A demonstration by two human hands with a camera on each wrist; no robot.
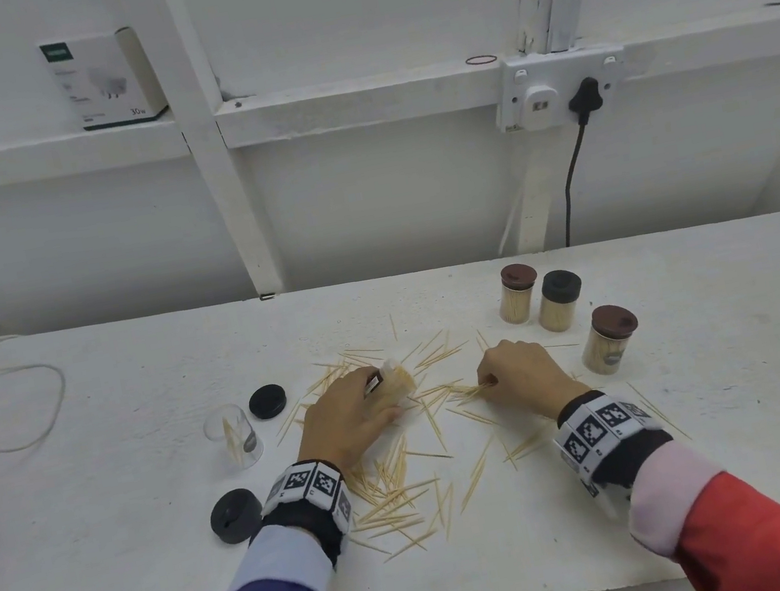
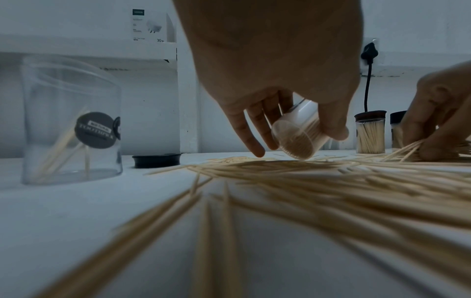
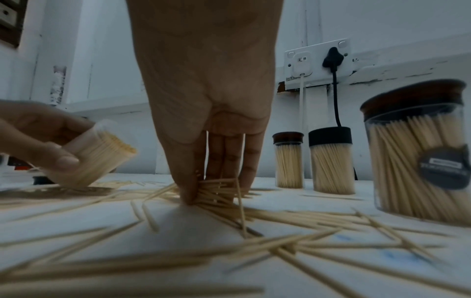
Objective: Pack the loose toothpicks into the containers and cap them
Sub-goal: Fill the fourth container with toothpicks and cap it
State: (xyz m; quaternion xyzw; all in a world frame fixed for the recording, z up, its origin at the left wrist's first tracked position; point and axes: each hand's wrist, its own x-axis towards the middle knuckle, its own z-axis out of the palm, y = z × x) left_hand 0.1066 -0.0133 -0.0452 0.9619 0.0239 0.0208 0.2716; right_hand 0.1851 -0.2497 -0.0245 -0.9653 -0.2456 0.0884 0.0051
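Loose toothpicks (image 1: 400, 481) lie scattered over the white table (image 1: 114, 578). My left hand (image 1: 347, 420) grips a clear container (image 1: 395, 382) nearly full of toothpicks, tilted with its mouth to the right; the container's base (image 2: 297, 139) faces the left wrist view and its mouth (image 3: 112, 145) shows in the right wrist view. My right hand (image 1: 517, 377) pinches a bundle of toothpicks (image 3: 216, 189) against the table. A near-empty clear container (image 1: 234, 436) stands at the left, with two black caps (image 1: 267, 401) (image 1: 235, 515) lying near it.
Three capped, filled containers (image 1: 518, 293) (image 1: 560, 300) (image 1: 608, 339) stand at the right rear. A wall socket with a black plug (image 1: 582, 97) and hanging cable is behind them. White and black cables (image 1: 7, 409) lie at the table's left end. A white box (image 1: 104, 77) sits on the ledge.
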